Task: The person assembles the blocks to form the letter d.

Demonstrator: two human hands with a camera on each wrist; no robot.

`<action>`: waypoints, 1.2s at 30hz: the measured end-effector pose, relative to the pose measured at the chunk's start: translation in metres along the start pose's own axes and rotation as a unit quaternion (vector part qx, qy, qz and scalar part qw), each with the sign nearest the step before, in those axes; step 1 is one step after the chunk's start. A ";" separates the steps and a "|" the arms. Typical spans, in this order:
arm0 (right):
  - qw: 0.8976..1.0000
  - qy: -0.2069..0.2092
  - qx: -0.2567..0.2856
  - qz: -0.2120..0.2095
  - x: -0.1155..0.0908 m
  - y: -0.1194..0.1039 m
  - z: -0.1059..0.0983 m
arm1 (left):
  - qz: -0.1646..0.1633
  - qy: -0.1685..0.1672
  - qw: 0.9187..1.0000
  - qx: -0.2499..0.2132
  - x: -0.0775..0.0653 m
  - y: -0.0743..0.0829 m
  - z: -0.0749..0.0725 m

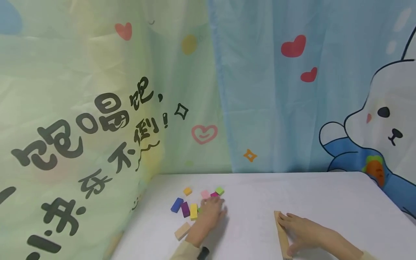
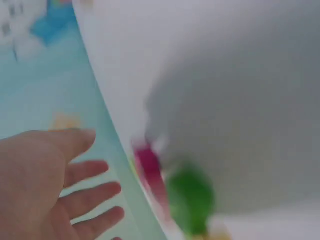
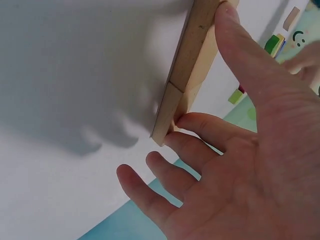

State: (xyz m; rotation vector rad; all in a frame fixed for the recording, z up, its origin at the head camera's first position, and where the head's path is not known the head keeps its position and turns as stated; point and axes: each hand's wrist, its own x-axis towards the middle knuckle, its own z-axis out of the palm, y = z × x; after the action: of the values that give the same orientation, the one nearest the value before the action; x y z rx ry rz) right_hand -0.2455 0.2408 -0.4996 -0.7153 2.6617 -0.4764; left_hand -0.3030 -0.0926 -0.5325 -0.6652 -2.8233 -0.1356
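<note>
In the head view my left hand (image 1: 211, 213) is over a cluster of small coloured blocks. Its fingers are extended and apart in the left wrist view, holding nothing, with a blurred green block (image 2: 190, 197) and a magenta block (image 2: 148, 162) beyond them. On the right, a narrow row of plain wooden blocks (image 1: 282, 234) runs front to back, with a seam between two end-to-end pieces. My right hand (image 1: 302, 231) lies along the row's right side. Its thumb touches one block (image 3: 192, 45) and two spread fingertips touch near the row's far end.
Around the left hand lie a blue block (image 1: 177, 205), a purple block (image 1: 185, 209), a yellow block (image 1: 193, 212), an orange block (image 1: 187, 191), a light green block (image 1: 219, 190) and a wooden block (image 1: 182, 231). A printed curtain (image 1: 260, 90) hangs behind the white table (image 1: 247, 195).
</note>
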 end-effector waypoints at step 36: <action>1.000 -0.013 0.008 0.024 -0.002 0.004 0.004 | 0.022 -0.210 0.973 -0.096 -0.006 0.045 0.012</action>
State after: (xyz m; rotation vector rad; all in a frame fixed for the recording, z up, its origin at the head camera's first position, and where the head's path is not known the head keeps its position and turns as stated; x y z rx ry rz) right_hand -0.2441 0.2438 -0.5047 -0.6479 2.6404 -0.4717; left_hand -0.2798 -0.0529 -0.5438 -0.8908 -3.2248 -0.2964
